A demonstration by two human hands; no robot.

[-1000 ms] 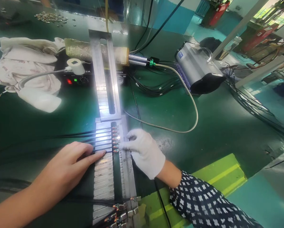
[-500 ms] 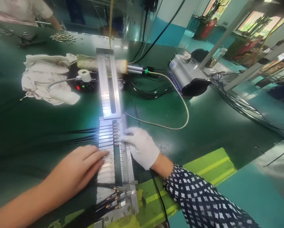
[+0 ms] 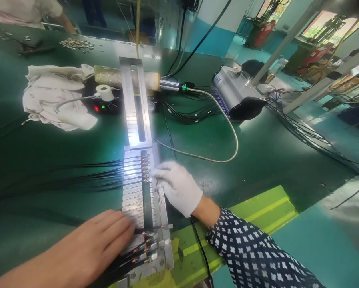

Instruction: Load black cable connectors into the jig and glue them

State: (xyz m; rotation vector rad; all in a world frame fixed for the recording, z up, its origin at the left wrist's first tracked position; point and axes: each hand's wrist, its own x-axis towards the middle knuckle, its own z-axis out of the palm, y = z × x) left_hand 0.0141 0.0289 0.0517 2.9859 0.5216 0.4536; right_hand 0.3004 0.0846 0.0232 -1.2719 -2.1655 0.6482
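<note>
A slotted metal fixture (image 3: 133, 200) lies lengthwise in front of me. Several black cables (image 3: 104, 173) cross its far part, their small metal connectors (image 3: 145, 169) lined up in a row. My right hand (image 3: 179, 186), in a white glove, rests at the fixture's right rail; thumb and forefinger are pressed together beside the lowest connectors, and what they grip is hidden. My bare left hand (image 3: 107, 240) reaches over the near part with fingers stretched out, their tips blurred. Just right of those tips lie loose cable ends with larger connectors (image 3: 149, 248).
A slotted metal plate (image 3: 134, 104) slopes up behind the fixture, against a black control box (image 3: 110, 106). White cloth (image 3: 53, 96) lies at left. A silver machine (image 3: 238, 94) stands at right. Green-yellow board (image 3: 257, 212) covers the near edge. Another person's arm (image 3: 67, 22) shows at the back.
My left hand has moved down along the fixture toward the loose cable ends at its near end. My right hand stays at the rail.
</note>
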